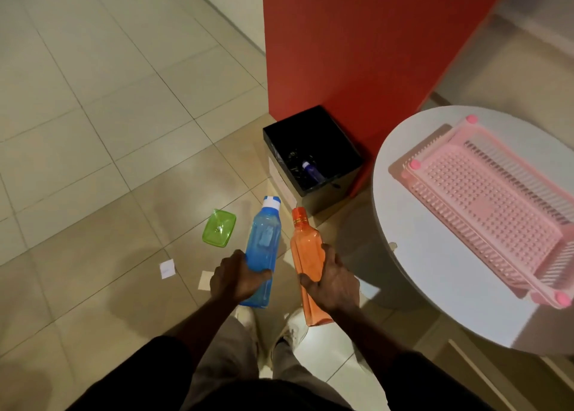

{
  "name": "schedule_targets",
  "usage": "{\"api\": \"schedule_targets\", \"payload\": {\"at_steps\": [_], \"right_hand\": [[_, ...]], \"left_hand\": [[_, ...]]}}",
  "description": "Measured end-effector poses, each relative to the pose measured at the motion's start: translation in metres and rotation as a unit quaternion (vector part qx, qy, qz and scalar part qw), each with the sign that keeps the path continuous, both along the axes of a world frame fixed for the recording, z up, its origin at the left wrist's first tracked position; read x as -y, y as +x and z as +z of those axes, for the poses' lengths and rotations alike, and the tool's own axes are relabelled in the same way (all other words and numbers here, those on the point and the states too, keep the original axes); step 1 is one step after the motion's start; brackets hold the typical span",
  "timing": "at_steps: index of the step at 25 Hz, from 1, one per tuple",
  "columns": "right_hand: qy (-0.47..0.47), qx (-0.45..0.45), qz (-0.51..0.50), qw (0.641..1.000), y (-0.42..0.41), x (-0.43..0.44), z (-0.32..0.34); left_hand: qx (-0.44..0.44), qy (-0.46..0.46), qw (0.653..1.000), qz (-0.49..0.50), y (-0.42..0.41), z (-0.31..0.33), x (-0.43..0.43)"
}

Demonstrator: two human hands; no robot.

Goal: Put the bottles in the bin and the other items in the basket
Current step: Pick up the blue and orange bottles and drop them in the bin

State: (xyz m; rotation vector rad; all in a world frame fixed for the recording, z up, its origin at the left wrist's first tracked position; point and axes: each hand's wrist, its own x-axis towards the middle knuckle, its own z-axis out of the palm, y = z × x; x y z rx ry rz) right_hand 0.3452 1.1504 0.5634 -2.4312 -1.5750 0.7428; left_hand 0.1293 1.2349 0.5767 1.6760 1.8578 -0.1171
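My left hand point(236, 278) grips a blue bottle point(263, 239) with a white cap, its neck pointing away from me. My right hand point(334, 281) holds an orange bottle point(306, 249) the same way. Both bottles hang above the floor, just short of the black bin point(344, 174), which stands against a red pillar. Inside the bin lies a small dark blue bottle point(311, 171). A green container lid point(219, 228) rests on the tiles left of the blue bottle. Two scraps of paper, one white point(167, 268) and one beige point(205, 280), lie near my left hand. The pink basket point(490, 205) sits on the round table.
The round white table point(419, 286) stands at my right, close to the bin. The red pillar point(357, 53) rises behind the bin. My shoes point(295, 330) are on the tiled floor below the bottles. Open tiles spread to the left.
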Motion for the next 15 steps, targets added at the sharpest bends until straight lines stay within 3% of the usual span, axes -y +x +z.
{"api": "schedule_targets", "payload": {"at_steps": [5,15], "right_hand": [[0.008,0.011,0.011,1.000,0.005,-0.049,-0.009],[-0.001,0.042,-0.047,0.998,0.012,-0.146,-0.006]], "left_hand": [[0.037,-0.022,0.999,0.009,0.006,-0.018,-0.049],[0.031,-0.079,0.996,-0.027,0.025,-0.032,-0.166]]}}
